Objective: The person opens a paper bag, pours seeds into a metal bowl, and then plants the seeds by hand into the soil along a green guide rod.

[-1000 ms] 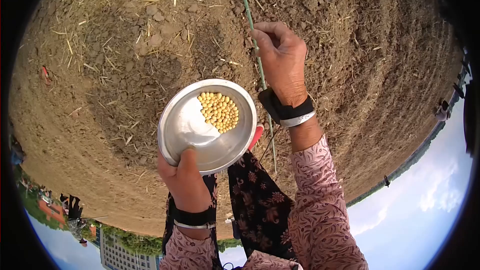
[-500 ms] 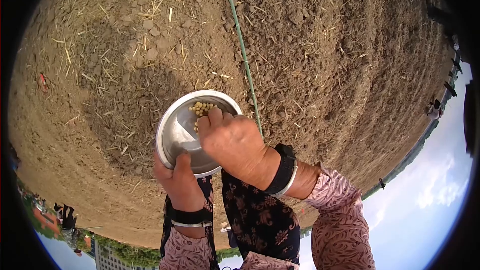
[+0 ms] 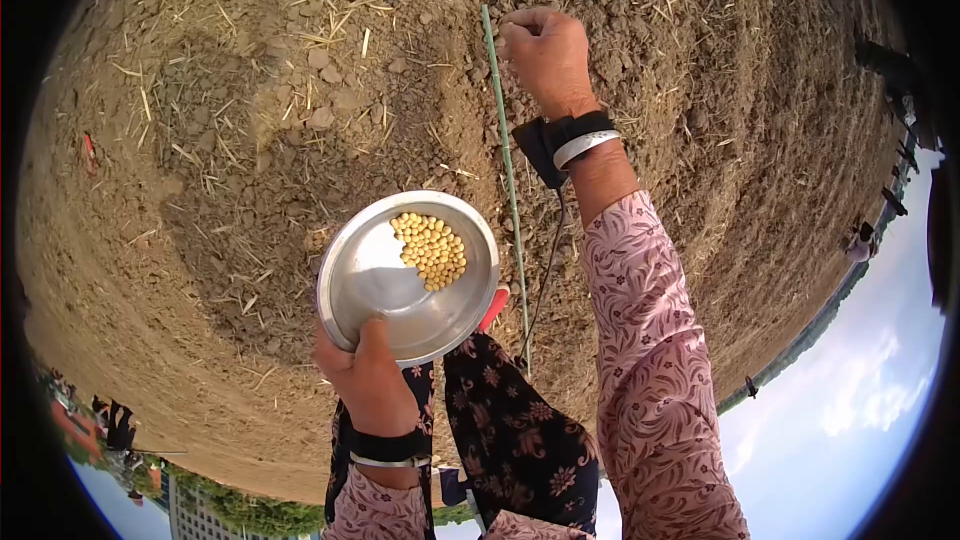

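Observation:
My left hand (image 3: 370, 380) grips the near-left rim of a shallow metal bowl (image 3: 440, 328), thumb inside and fingers beneath. Yellow soybeans (image 3: 432, 250) lie bunched on the bowl's far right side. Stretched out ahead, my right hand (image 3: 552, 58) hovers over the soil just right of the far end of a thin green stick (image 3: 506, 155). Its fingers are curled in a pinch, and whatever they hold is hidden. The stick runs away from me along the ground, passing right of the bowl.
Dry, cloddy soil (image 3: 660, 130) with scattered straw spreads all around. A red shoe (image 3: 494, 308) shows beside the bowl, below the patterned trousers (image 3: 520, 420). A small red object (image 3: 90, 152) lies far left. Another person (image 3: 860, 242) is in the distance at right.
My right hand has left the bowl and reached forward and right, to the stick's far end. The soybeans are now uncovered. The bowl has shifted slightly right in view.

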{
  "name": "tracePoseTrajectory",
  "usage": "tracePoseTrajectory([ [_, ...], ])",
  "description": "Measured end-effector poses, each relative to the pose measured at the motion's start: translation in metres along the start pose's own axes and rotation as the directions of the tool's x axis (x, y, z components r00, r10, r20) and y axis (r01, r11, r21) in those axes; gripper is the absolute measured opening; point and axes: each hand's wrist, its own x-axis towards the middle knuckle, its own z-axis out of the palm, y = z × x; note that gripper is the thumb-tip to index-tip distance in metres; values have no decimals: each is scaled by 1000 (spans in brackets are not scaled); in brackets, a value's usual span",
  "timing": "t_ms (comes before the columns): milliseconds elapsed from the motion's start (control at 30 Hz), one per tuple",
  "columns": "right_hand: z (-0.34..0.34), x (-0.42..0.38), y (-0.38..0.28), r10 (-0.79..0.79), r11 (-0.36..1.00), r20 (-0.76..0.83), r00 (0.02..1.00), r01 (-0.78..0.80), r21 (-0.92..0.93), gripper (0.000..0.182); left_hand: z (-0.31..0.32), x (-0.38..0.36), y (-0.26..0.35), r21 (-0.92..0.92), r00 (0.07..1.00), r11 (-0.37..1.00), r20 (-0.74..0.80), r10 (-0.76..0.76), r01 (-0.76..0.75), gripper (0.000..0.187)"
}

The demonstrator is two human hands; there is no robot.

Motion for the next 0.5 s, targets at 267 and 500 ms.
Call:
tracePoseTrajectory([
  [267, 48, 77, 55, 117, 983, -125, 985, -133, -130, 17, 0, -1, -4, -53, 998, 998, -45, -39, 37, 38],
  [500, 31, 40, 27, 159, 967, -79, 984, -139, 216, 22, -3, 2, -9, -55, 1000, 998, 11, 26, -25, 36],
])
